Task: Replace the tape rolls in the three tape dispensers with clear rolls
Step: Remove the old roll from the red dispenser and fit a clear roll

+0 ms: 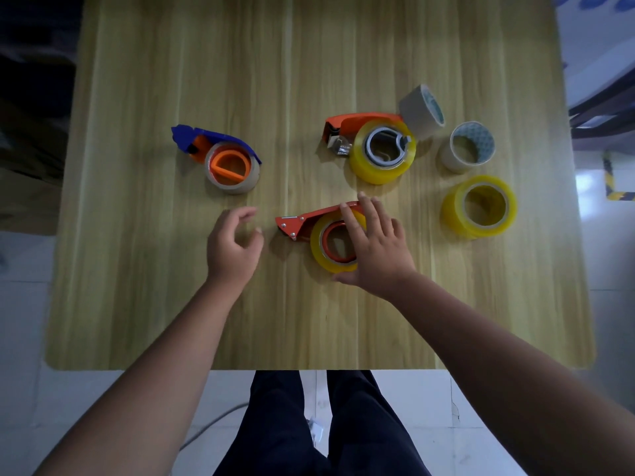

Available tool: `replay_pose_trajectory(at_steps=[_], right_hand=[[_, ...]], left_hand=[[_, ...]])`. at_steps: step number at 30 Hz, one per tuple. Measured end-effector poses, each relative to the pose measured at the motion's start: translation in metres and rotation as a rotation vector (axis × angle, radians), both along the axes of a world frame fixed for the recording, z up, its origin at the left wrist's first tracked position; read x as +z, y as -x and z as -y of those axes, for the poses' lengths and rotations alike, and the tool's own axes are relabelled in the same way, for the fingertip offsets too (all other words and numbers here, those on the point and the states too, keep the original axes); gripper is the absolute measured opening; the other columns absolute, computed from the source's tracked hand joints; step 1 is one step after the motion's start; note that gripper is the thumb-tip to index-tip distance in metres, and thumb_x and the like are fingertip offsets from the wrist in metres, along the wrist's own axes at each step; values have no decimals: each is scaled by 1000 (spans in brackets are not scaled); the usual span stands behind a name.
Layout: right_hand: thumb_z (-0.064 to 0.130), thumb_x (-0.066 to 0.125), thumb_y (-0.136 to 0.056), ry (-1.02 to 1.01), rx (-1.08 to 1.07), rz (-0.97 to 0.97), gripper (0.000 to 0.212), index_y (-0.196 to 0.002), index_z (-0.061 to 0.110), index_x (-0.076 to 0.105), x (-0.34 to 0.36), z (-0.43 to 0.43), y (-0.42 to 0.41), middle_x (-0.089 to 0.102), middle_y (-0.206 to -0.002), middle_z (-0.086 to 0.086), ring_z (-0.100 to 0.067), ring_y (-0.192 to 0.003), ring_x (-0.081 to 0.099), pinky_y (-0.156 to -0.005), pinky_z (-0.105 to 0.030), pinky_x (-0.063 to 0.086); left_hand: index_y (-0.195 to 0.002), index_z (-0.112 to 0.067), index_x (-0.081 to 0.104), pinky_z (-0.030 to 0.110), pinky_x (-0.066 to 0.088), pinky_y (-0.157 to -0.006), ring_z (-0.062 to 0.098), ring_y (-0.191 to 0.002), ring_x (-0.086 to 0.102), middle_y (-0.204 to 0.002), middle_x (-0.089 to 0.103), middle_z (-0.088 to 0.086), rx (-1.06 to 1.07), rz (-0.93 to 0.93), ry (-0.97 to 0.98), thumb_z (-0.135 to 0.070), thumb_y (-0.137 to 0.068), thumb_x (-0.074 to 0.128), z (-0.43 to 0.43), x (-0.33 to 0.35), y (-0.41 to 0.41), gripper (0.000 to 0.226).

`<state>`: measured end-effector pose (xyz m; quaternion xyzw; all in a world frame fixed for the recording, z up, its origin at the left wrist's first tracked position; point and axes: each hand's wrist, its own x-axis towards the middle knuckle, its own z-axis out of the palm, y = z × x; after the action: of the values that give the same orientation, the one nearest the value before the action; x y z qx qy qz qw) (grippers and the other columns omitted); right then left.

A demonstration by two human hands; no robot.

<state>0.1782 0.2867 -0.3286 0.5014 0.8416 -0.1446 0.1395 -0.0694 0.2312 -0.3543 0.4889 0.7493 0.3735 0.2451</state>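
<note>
1. Across the middle and far part of the wooden desk (309, 80) lie three dispensers and three loose rolls, all within reach of the person standing at its near edge.
2. Toward the desk's middle, the right hand (381, 249) lies over the red dispenser (302, 218) and the clear roll (326, 261) on it. The fingers run straight across roll and frame, with the thumb at the roll's near side. The grip is flat and unclasped, likely pressing the roll home.
3. The left hand (230, 245) hovers just beside that dispenser's nose, its grip loosely curled and empty, seemingly ready to steady the frame.
4. Nearer the far edge, the orange dispenser (357, 120) bears a second clear roll (374, 170), so two of three look done.
5. Toward the left edge, the blue dispenser (213, 137) carries a tan roll (233, 188) on an orange hub (228, 166); it appears to be the one left.
6. Near the right edge a spare clear roll (457, 214) lies flat, probably meant for it. Beyond it, a loose tan roll (417, 113) rests against the orange dispenser's end and another loose tan roll (450, 159) sits beside it, apparently discards.
</note>
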Motion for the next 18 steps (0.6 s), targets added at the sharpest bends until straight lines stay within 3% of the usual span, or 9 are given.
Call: replay_pose_trajectory(at_steps=[2,5,7,10,14,18], right_hand=[[74,70,-66,12,-23,-8,130,-156,25,-9,0,0,-2,-10,-164,-11,-33,-151,-4,-115,-53,20],[71,75,-63,0,-24,-46,126,-156,22,6,1,1,-4,7,-163,-14,-33,-150,6,-117,-52,21],[69,78,-61,-20,-11,-74,122,-155,21,17,1,0,-7,17,-161,-16,-34,-149,13,-118,-52,20],[68,78,-62,-23,7,-117,118,-154,21,22,2,0,-13,21,-159,-15,-33,-146,19,-117,-50,24],[70,76,-64,43,10,-107,126,-156,29,0,2,-2,-20,6,-163,-9,-30,-150,3,-118,-52,19],[75,71,-64,100,33,-3,134,-149,39,-27,3,-3,-19,-22,-162,-7,-34,-149,-17,-118,-59,4]], left_hand=[[-127,-21,58,29,43,-100,10,-119,54,-125,62,-4,-178,-15,68,-19,-90,62,-14,19,-5,37],[-129,-26,59,38,41,-105,14,-123,51,-130,61,-5,-471,-184,293,-30,-94,59,-40,34,-12,36],[-125,-28,64,42,45,-102,17,-119,55,-125,64,-4,-537,-195,403,-27,-95,57,-52,39,-12,31],[-120,-31,68,37,47,-98,18,-115,58,-123,66,-3,-518,-125,484,-25,-94,59,-58,45,-12,28],[-123,-31,65,32,46,-93,15,-118,56,-127,63,-5,-534,-72,519,-31,-95,58,-53,49,-14,29],[-136,-32,52,27,38,-96,14,-129,48,-141,53,-5,-518,-53,572,-34,-88,68,-37,45,-11,51]])
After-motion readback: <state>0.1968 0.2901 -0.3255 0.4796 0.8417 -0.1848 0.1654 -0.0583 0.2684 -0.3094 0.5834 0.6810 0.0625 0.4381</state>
